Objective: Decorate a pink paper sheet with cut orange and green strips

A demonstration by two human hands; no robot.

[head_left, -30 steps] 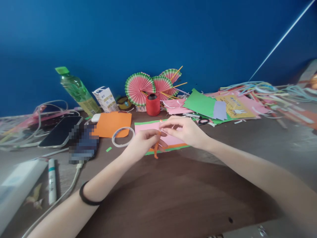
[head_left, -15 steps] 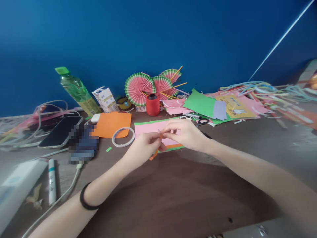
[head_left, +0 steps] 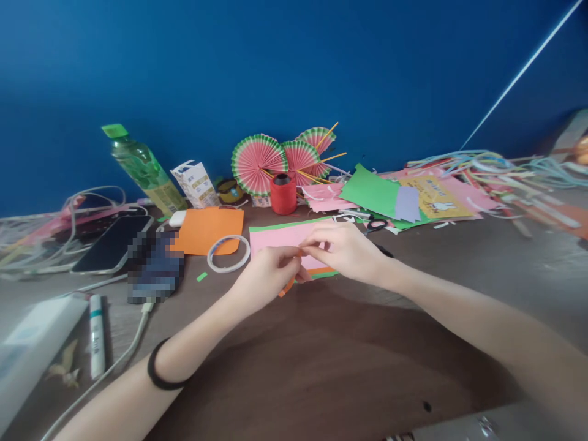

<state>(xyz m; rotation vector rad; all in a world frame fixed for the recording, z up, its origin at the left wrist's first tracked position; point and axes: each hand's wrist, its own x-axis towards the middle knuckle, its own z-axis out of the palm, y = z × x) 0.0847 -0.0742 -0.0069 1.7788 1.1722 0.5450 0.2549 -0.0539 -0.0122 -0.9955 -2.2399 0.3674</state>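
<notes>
so, at the far left, a long white object [head_left: 34, 343] lies slanted near the desk's edge, with a marker [head_left: 97, 337] just beside it. behind them are a black phone [head_left: 113, 245] and a second dark device, partly pixelated, with a white cable [head_left: 133, 343] plugged into its near end. further back, a green bottle [head_left: 144, 165] leans to the left against the blue wall, next to a white carton [head_left: 196, 185]. in front of the carton lies a sheet of orange paper [head_left: 206, 223], partly under a white ring [head_left: 215, 267]; a small green scrap [head_left: 201, 277] sits near it.

the left hand [head_left: 271, 272], with a black band [head_left: 158, 373] further up its arm, has thumb and fingers closed on a thin orange strip [head_left: 286, 286], whose loose end hangs below. that strip is over the near part of a pink sheet [head_left: 275, 234] with green and orange borders. behind stand pleated paper fans [head_left: 260, 164] and a red spool [head_left: 283, 197]. the right hand [head_left: 351, 251] meets the left, thumb and forefinger pinched together on the strip's upper end. beyond it are black-handled scissors [head_left: 377, 226], green sheets [head_left: 372, 193], a purple piece [head_left: 407, 204] and a yellow booklet [head_left: 434, 197].
</notes>
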